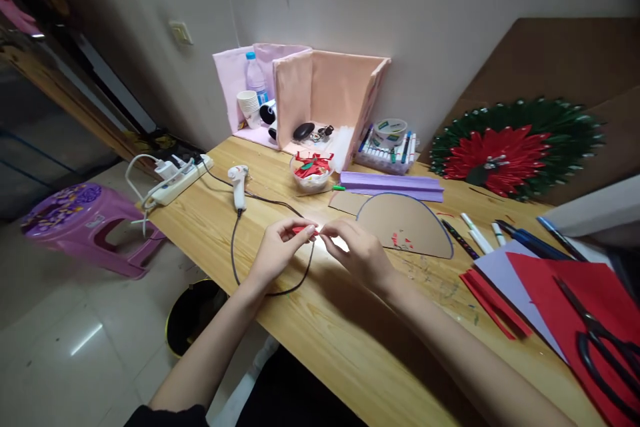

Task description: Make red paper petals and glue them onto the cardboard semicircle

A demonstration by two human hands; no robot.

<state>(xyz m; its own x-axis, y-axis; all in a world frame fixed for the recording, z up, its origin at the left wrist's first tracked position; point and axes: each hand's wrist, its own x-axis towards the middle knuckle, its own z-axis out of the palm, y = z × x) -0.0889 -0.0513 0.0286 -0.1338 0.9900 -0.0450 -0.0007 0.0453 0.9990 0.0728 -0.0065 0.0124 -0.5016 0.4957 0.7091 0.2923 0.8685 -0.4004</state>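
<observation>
My left hand [281,245] is closed on a small red piece [302,230], perhaps paper or felt, above the wooden table. Close beside it, my right hand [361,250] pinches at the piece's end; whether its fingertips grip the piece itself is too small to make out. Beyond my left hand stands a white hot glue gun [239,188], its dark cord looping beneath my hands. A clear bowl [311,180] of red strips and bits sits behind them. To the right lies a rounded cardboard piece [415,220] with a blue edge and small red marks.
Black scissors [595,327] rest on red sheets [565,280] at the right, near several markers. A purple folded strip [390,185] lies behind the cardboard. A power strip [183,180] sits at the left edge. A red and green flower-like craft [515,147] leans at the back right.
</observation>
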